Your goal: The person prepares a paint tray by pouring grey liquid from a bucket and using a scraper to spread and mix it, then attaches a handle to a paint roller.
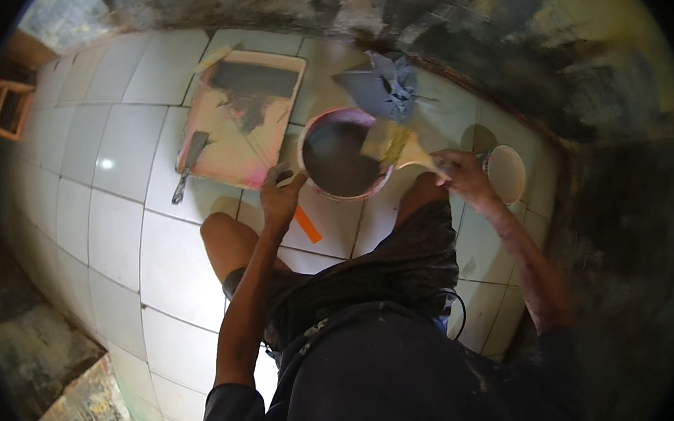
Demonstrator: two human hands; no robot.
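A wide paintbrush (405,151) with a pale handle is gripped in my right hand (467,176). Its blurred bristles are over the right rim of a round pinkish bucket (308,183) that contains dark grey liquid. My left hand (276,202) is closed beside the bucket's left rim, near the corner of a paint tray (203,139). Something thin and greyish shows at its fingers, too blurred to name. An orange strip (307,224) sticks out just below this hand; whether the two belong together I cannot tell. Grey paint smears the tray.
A dark-bladed scraper (191,160) lies on the tray's left edge. Crumpled blue-grey paper (393,86) lies behind the bucket. Right of my right hand is a white tub (506,175). Pale tiles (174,259) cover the floor; a stained wall (489,24) rises behind.
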